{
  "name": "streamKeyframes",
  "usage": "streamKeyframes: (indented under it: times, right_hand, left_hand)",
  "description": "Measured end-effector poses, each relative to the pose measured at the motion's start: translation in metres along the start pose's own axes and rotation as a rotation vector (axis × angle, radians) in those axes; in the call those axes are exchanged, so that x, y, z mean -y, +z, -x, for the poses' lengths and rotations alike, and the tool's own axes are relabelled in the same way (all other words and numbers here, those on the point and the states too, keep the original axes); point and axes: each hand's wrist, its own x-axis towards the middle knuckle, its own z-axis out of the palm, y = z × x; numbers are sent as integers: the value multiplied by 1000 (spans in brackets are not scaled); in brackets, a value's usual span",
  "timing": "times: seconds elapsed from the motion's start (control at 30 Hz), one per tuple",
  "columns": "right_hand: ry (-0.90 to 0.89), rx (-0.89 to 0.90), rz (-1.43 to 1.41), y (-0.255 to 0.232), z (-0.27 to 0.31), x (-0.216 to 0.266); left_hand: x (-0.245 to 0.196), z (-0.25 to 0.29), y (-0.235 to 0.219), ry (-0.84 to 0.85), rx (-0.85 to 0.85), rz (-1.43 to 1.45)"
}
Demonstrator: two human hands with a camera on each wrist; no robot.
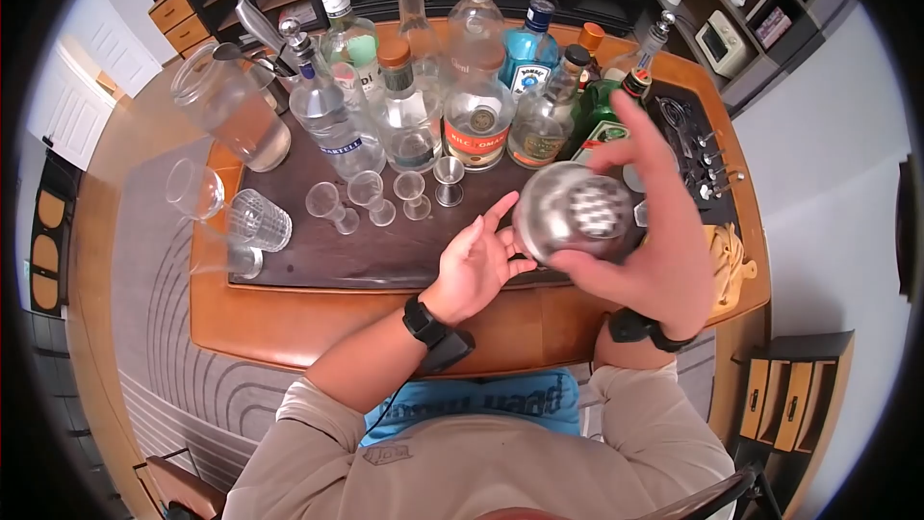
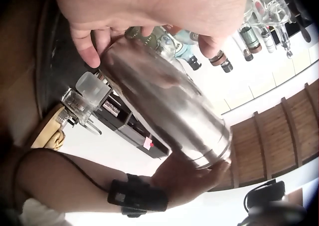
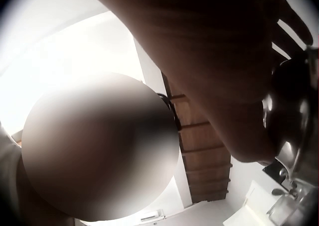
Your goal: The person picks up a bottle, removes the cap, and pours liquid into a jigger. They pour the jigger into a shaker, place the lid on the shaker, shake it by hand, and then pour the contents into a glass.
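I hold a steel shaker tin (image 1: 577, 212) tilted above the right part of a dark bar mat (image 1: 385, 250). My right hand (image 1: 664, 241) wraps its far side, with the index finger lifted and the thumb over the top. From the left, my left hand (image 1: 481, 255) cups the tin's end, fingertips against the metal. The left wrist view shows the tin (image 2: 169, 106) slanting between the left hand (image 2: 149, 12) above and the right hand (image 2: 184, 178) below. In the right wrist view, only part of the tin (image 3: 291, 121) shows past the dark right hand (image 3: 224, 61).
Several liquor bottles (image 1: 472, 106) stand along the back of the mat. In front of them are a jigger (image 1: 448, 181) and small shot glasses (image 1: 371, 197). A big glass jar (image 1: 231, 116) and a cut tumbler (image 1: 258, 220) sit at the left, bar tools (image 1: 707, 164) at the right.
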Motion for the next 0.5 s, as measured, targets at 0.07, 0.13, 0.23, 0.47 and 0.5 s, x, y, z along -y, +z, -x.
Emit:
streamKeyframes:
  times: [0.07,0.13,0.23,0.47,0.5]
  right_hand:
    - [44,-25,-11,13,-7,-6]
    - [155,-91,21,14,-11,-8]
    - [184,-72,-57,-4,-2,-10]
    - [123,-21,15,11,-9,-10]
    - [190,-72,62,9,-10,-13]
  left_hand:
    - [3,1,-2,-10,-42,2]
    - [6,0,-14,-25,-8,10]
    - [5,-3,-23,-15,59,32]
    - [8,-2,-15,-23,8,-5]
    - [6,-2,-15,-22,14,-10]
